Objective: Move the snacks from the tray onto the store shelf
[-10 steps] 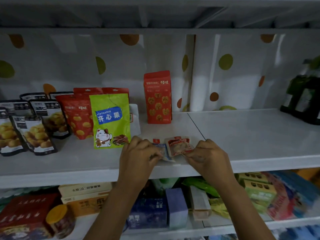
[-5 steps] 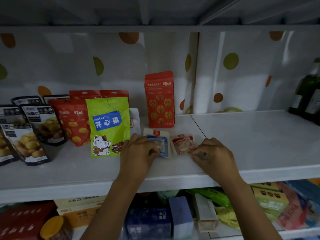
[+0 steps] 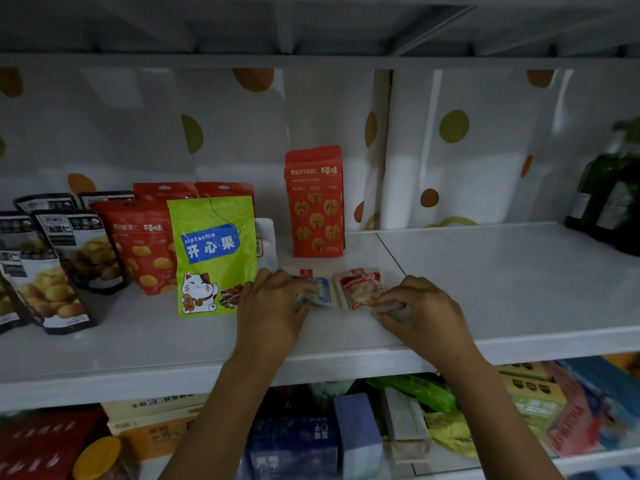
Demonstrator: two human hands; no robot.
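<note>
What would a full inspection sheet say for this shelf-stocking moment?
Surface: white shelf, two panels meeting at a seam.
Job's things: blue packet and red packet lie side by side near the shelf's front.
Clutter: green pistachio bag, red walnut box, red bags and black bags stand at left; dark bottles far right.
Grips: left hand holds the blue packet; right hand pinches the red packet's corner.
Cables: nothing seen.
Surroundings: dotted backing behind; lower shelf packed with boxes.
</note>
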